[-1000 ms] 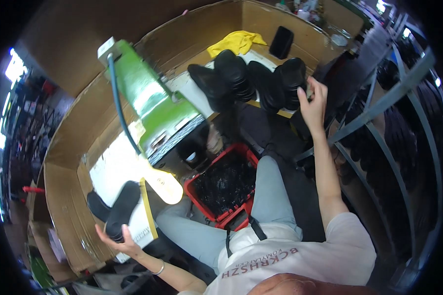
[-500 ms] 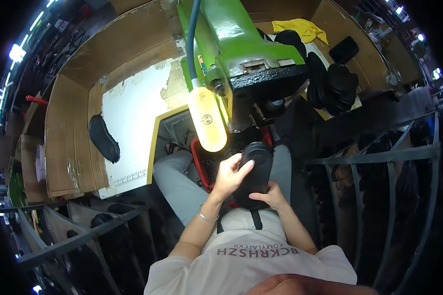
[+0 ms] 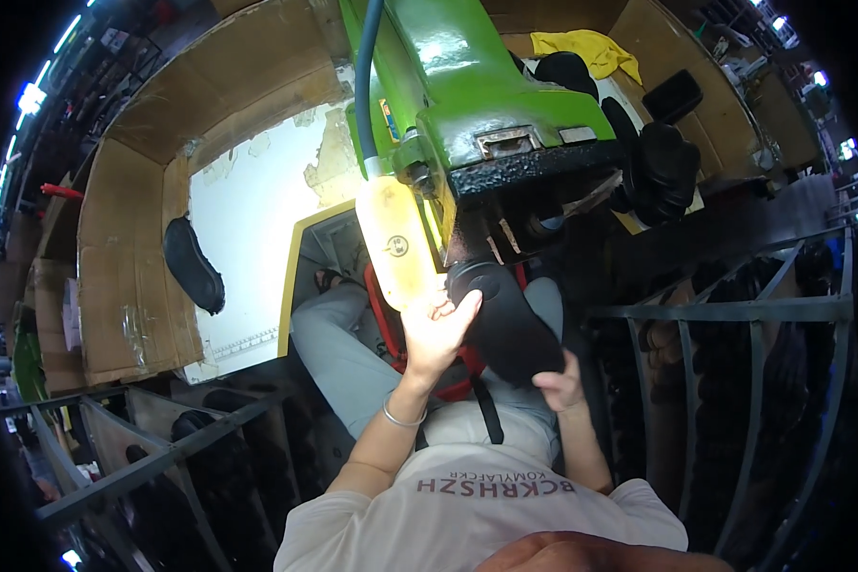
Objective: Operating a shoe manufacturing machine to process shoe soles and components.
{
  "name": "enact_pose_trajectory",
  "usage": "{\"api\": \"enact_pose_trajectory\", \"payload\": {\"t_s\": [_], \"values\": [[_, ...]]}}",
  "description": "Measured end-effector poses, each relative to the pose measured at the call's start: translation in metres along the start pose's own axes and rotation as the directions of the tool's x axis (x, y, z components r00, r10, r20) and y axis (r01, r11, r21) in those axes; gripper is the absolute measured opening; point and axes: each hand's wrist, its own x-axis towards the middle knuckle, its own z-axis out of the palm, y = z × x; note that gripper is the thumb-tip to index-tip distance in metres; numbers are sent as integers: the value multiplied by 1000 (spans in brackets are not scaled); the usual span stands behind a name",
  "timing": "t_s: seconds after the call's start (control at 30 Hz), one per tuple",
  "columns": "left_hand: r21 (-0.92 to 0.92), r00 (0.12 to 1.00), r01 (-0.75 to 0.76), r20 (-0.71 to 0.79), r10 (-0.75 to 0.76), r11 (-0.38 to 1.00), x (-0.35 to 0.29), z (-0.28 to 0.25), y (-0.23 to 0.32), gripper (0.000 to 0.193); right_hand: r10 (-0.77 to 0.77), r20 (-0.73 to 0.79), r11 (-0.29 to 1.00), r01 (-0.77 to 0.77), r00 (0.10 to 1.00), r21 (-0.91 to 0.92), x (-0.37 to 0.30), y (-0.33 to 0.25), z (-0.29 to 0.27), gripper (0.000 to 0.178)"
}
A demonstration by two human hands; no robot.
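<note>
A black shoe sole (image 3: 515,329) slants in front of me, its upper end just below the head of a green machine (image 3: 515,119). My left hand (image 3: 437,334) grips that upper end from the left, thumb on the near face and the other fingers partly hidden. At the lower right end, my right hand (image 3: 561,383) closes on the edge of the same sole. The lower part of a glowing yellow lamp (image 3: 398,243) hangs right by my left fingers.
On the white table at left lies another dark sole (image 3: 194,265), inside cardboard walls (image 3: 129,267). Black soles (image 3: 663,172) are piled right of the machine, near a yellow cloth (image 3: 596,52). A red bin (image 3: 381,310) stands between my legs. Metal racks (image 3: 734,307) flank both sides.
The sole has turned from nearly upright to a slant, its upper end shifting left and its lower end right. My right hand has moved right with it, and my left hand slightly up.
</note>
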Motion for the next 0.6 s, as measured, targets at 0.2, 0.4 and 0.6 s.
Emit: {"api": "enact_pose_trajectory", "payload": {"t_s": [0.2, 0.4, 0.6], "values": [[-100, 998, 58, 29, -55, 993, 4, 7, 7, 19, -337, -210, 939, 344, 918, -5, 36, -68, -6, 51], [-195, 993, 119, 36, -114, 974, 9, 5, 2, 17, -489, -76, 871, 491, 869, 5, 96, -121, 27, 35], [31, 999, -20, 38, 19, 999, 14, -28, 9, 22, -492, 66, 870, 488, 868, 63, 128, -108, 41, 32]]}}
